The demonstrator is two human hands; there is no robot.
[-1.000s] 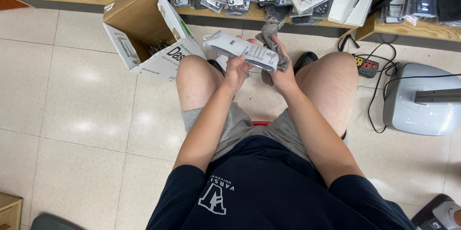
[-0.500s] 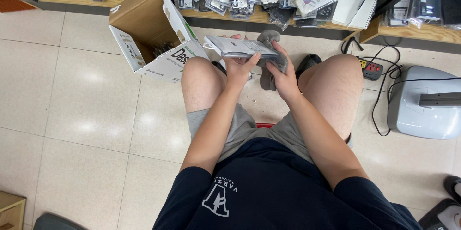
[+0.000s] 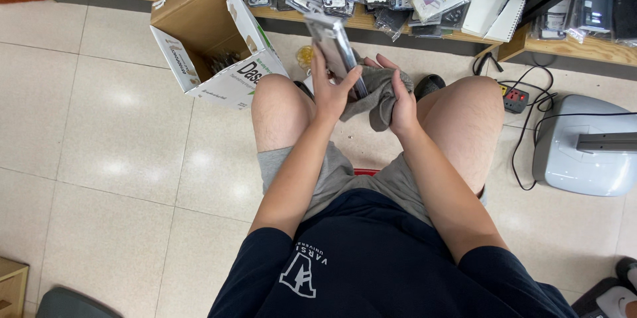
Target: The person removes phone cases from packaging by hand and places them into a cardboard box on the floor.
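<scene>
Head view: left hand (image 3: 330, 95) fingers clamp a slim, stiff, light, slippery packaged case (image 3: 337, 49) by its lower edges. Right hand (image 3: 400, 102) clutches a soft grey cloth (image 3: 375, 95) against it.

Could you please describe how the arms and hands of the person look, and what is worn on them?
Both arms are bare from the short sleeves down. The sleeves belong to a dark navy T-shirt with a white letter emblem on the chest. The left hand and the right hand wear no gloves. No watch, bracelet or ring can be seen on either wrist or hand.
</scene>
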